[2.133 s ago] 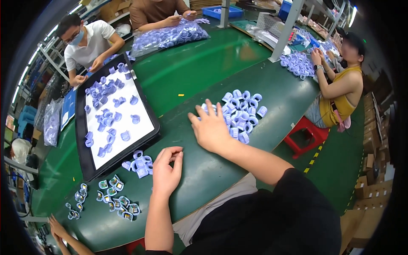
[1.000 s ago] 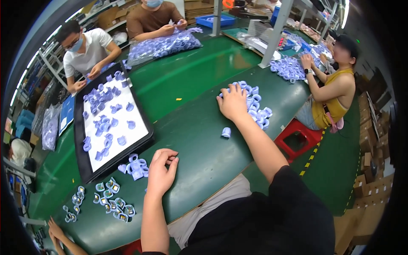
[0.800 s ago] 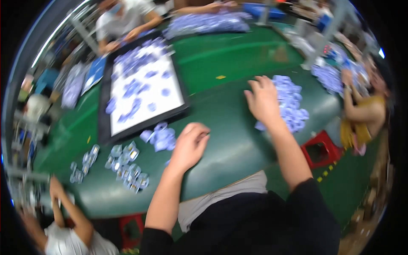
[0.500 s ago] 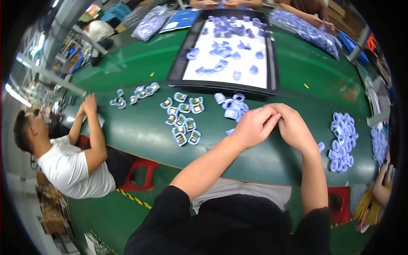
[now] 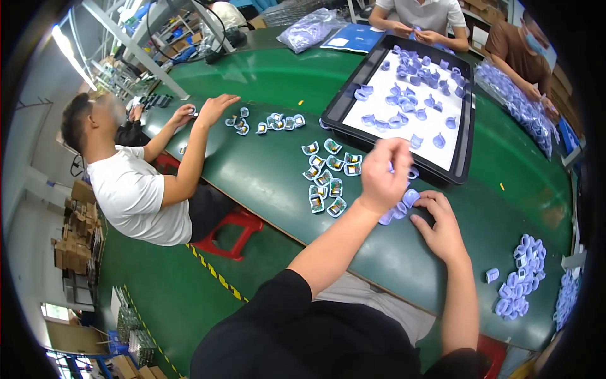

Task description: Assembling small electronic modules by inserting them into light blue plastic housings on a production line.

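Note:
My left hand (image 5: 385, 177) is raised by the front rim of the black tray (image 5: 394, 148), its fingers curled and slightly blurred. A speck of purple shows at its fingers, too little to name. Lower and to the right, my right hand (image 5: 440, 228) has thumb and fingers apart, with the fingertips at a small purple ring-shaped plastic part (image 5: 410, 198). More such parts (image 5: 394, 213) lie in a small group between my hands, partly hidden by the left one. Left of them sit several pale shells with small circuit boards inside (image 5: 335, 163).
Purple parts stand on the tray's white sheet (image 5: 366, 104). A pile of purple rings (image 5: 521, 278) lies at right, a loose ring (image 5: 492, 275) beside it. Bagged purple parts (image 5: 514, 101) lie at far right. A co-worker in white (image 5: 142, 196) sits at left; others work across the green table (image 5: 271, 183).
My hands were together over the table and are now apart, the left toward the tray, the right at the purple group. The view has swung left. The co-worker at left has separated their hands.

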Tool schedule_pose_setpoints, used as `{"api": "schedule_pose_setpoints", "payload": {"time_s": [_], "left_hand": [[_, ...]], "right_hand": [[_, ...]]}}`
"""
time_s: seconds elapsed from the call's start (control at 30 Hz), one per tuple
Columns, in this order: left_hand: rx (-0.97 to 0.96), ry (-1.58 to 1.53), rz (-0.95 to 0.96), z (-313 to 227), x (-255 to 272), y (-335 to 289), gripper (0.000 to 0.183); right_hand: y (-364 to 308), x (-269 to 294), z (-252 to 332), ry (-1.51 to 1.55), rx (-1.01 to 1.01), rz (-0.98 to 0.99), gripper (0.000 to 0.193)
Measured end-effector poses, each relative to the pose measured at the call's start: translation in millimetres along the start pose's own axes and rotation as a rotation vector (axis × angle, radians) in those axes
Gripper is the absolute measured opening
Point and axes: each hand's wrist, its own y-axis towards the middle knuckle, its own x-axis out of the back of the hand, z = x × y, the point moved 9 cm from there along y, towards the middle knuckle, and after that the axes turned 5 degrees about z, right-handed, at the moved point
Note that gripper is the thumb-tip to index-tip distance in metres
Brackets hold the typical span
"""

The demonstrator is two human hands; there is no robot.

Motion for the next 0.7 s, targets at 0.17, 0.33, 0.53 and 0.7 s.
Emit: {"api": "schedule_pose_setpoints", "payload": {"time_s": [0.17,0.33,0.53,0.7], "left_hand": [[0.147,0.325,-0.270,29,88,22,0.008],[0.419,0.883,0.254,96,144,9,0.037],[0.324,0.574,0.477,106,109,-18,0.043],[0.333,0.519,0.510,100,102,-21,0.029]], "right_hand": [[-5,9,0,0.050,0.003,-0.045,0.024],[-4,10,4,0.036,-0.002,-0.073,0.020],[-5,12,-3,0.068,-0.014,-0.142,0.012],[-5,13,-8,0.096,-0.082,-0.124,0.009]]}}
